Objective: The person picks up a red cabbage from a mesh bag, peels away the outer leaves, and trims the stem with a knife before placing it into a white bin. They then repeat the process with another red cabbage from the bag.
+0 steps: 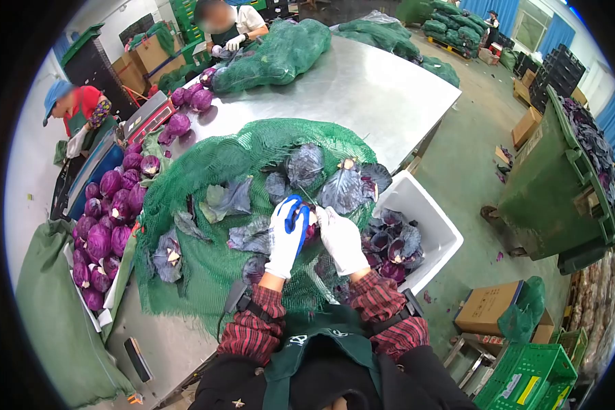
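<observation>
My left hand (289,232), in a white glove with blue coating, is closed round a red cabbage (312,229), mostly hidden between my hands. Close beside it, my right hand (342,240), in a white glove, has its fingers closed at the cabbage's upper side. A thin dark line shows by the right fingertips; I cannot make out what it is. Under both hands lies a green mesh sack (205,273). On it are a dark-leaved cabbage (305,165), another with its cut stem showing (345,188), and loose outer leaves (229,198).
Trimmed purple cabbages (106,225) are heaped at the left. A white bin (444,236) with dark leaves stands at right. A full mesh sack (280,58) lies across the metal table (389,89), near a co-worker (236,27). A green wheeled bin (553,184) stands farther right.
</observation>
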Demonstrator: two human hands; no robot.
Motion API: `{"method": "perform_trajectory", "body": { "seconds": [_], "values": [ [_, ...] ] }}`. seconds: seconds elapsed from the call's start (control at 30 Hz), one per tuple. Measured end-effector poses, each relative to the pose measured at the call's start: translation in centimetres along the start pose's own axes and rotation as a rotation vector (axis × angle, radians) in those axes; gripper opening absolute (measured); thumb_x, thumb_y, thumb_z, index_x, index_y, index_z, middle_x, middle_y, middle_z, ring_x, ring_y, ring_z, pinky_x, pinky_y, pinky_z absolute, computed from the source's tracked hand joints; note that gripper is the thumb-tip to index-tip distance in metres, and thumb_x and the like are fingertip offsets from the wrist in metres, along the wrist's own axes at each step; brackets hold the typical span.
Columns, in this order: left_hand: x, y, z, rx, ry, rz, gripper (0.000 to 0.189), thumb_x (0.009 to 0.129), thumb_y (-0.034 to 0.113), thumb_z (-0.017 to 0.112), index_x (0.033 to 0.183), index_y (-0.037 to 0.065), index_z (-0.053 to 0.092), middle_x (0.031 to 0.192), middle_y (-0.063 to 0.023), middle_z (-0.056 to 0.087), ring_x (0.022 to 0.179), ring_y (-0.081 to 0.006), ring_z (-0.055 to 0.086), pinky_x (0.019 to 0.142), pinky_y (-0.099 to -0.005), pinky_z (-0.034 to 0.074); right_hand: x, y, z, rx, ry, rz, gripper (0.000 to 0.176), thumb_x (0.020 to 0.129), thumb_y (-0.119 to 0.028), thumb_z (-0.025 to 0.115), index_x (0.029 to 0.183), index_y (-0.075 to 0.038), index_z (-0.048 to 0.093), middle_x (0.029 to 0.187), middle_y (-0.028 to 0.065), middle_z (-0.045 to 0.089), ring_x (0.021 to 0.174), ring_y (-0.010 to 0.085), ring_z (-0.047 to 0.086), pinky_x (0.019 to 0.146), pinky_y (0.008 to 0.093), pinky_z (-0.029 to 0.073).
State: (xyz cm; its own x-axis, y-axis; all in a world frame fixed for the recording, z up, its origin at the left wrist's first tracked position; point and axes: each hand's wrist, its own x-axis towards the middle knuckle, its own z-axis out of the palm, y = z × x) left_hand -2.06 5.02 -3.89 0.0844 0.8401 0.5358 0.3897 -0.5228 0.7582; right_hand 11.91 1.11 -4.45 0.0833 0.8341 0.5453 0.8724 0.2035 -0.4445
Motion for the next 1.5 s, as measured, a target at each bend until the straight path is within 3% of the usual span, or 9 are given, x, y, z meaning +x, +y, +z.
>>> {"method": "perform_trajectory", "body": {
  "seconds": [0.13, 0.17, 0.4, 0.6, 0.83, 1.0, 1.13, 1.3, 1.5],
  "values": [
    [0.2, 0.8, -0.4, 0.057, -0.059, -0.026, 0.030, 0.087, 0.011, 0.066, 0.114, 0.000, 0.060, 0.117, -0.0162, 0.061, 0.112, -0.0299, 0.057, 0.098, -0.0402, 0.044, 2.9, 1.9, -0.7, 0.226, -0.127, 0.181, 0.050, 0.100, -0.043, 0.036, 0.093, -0.004, 0.067, 0.086, 0.0194, 0.069, 0.072, 0.0345, 0.066, 0.067, 0.0485, 0.051],
    [-0.3, 1.4, -0.5, 0.054, -0.060, -0.022, 0.030, 0.087, 0.011, 0.066, 0.114, 0.000, 0.060, 0.117, -0.0162, 0.061, 0.112, -0.0299, 0.057, 0.098, -0.0402, 0.044, 4.8, 2.2, -3.5, 0.520, -0.507, 0.694, 0.058, 0.100, -0.046, 0.034, 0.084, 0.000, 0.065, 0.072, 0.0176, 0.066, 0.058, 0.0323, 0.064, 0.062, 0.0458, 0.050],
    [-1.1, 1.5, -2.7, 0.088, -0.095, 0.106, 0.041, 0.082, 0.014, 0.068, 0.122, 0.008, 0.062, 0.117, -0.0152, 0.060, 0.107, -0.0339, 0.057, 0.096, -0.0408, 0.045, 2.3, 4.6, -0.4, 0.762, -0.348, 0.855, 0.056, 0.099, -0.051, 0.038, 0.079, -0.003, 0.059, 0.070, 0.0083, 0.063, 0.045, 0.0187, 0.054, 0.050, 0.0341, 0.044],
    [-1.0, 2.8, -4.6, 0.306, -0.121, -0.001, 0.044, 0.077, 0.020, 0.074, 0.120, 0.013, 0.066, 0.093, -0.0130, 0.053, 0.085, -0.0300, 0.053, 0.078, -0.0405, 0.045, -0.8, -3.4, -5.0, 0.403, -0.344, 0.495, 0.048, 0.102, -0.037, 0.034, 0.138, -0.006, 0.041, 0.099, 0.0228, 0.066, 0.073, 0.0381, 0.065, 0.066, 0.0476, 0.050],
    [-1.8, 0.8, -1.5, 0.175, 0.027, 0.131, 0.043, 0.079, 0.021, 0.075, 0.118, 0.008, 0.063, 0.120, -0.0164, 0.058, 0.110, -0.0349, 0.056, 0.097, -0.0432, 0.043, -3.2, -2.6, -2.4, -0.196, -0.125, -0.087, 0.047, 0.092, -0.013, 0.050, 0.138, -0.004, 0.044, 0.121, 0.0243, 0.060, 0.062, 0.0288, 0.066, 0.052, 0.0382, 0.053],
    [-1.8, 1.0, -1.0, 0.170, -0.014, 0.067, 0.039, 0.082, 0.009, 0.070, 0.119, 0.000, 0.058, 0.119, -0.0160, 0.058, 0.111, -0.0304, 0.056, 0.099, -0.0386, 0.044, -1.2, -2.2, -2.1, -0.208, -0.051, -0.104, 0.034, 0.095, -0.015, 0.048, 0.126, -0.005, 0.054, 0.108, 0.0244, 0.064, 0.065, 0.0306, 0.066, 0.051, 0.0387, 0.052],
    [-2.9, 0.4, -0.7, 0.002, 0.075, 0.041, 0.041, 0.082, 0.005, 0.070, 0.121, 0.000, 0.057, 0.117, -0.0131, 0.060, 0.111, -0.0269, 0.057, 0.101, -0.0354, 0.042, 1.7, 0.4, -1.3, 0.184, -0.290, 0.471, 0.050, 0.101, -0.042, 0.033, 0.087, -0.005, 0.064, 0.083, 0.0171, 0.067, 0.083, 0.0327, 0.065, 0.070, 0.0451, 0.050],
    [-3.2, 1.2, -4.4, -0.346, -0.121, -0.156, 0.042, 0.088, 0.009, 0.066, 0.128, -0.002, 0.055, 0.131, -0.0135, 0.056, 0.122, -0.0237, 0.052, 0.106, -0.0346, 0.038, 1.1, 3.3, 0.9, 0.655, -0.322, 0.653, 0.053, 0.100, -0.049, 0.038, 0.082, -0.006, 0.062, 0.050, 0.0067, 0.053, 0.043, 0.0196, 0.053, 0.050, 0.0359, 0.042],
    [-2.2, 4.3, -7.2, -0.077, -0.204, -0.202, 0.052, 0.089, 0.018, 0.067, 0.135, 0.001, 0.050, 0.135, -0.0124, 0.052, 0.127, -0.0225, 0.048, 0.108, -0.0344, 0.036, -0.9, -3.7, -1.4, 0.538, -0.152, 0.357, 0.034, 0.094, -0.036, 0.054, 0.106, -0.007, 0.068, 0.087, 0.0166, 0.069, 0.073, 0.0303, 0.067, 0.071, 0.0373, 0.051]
  ]
}}
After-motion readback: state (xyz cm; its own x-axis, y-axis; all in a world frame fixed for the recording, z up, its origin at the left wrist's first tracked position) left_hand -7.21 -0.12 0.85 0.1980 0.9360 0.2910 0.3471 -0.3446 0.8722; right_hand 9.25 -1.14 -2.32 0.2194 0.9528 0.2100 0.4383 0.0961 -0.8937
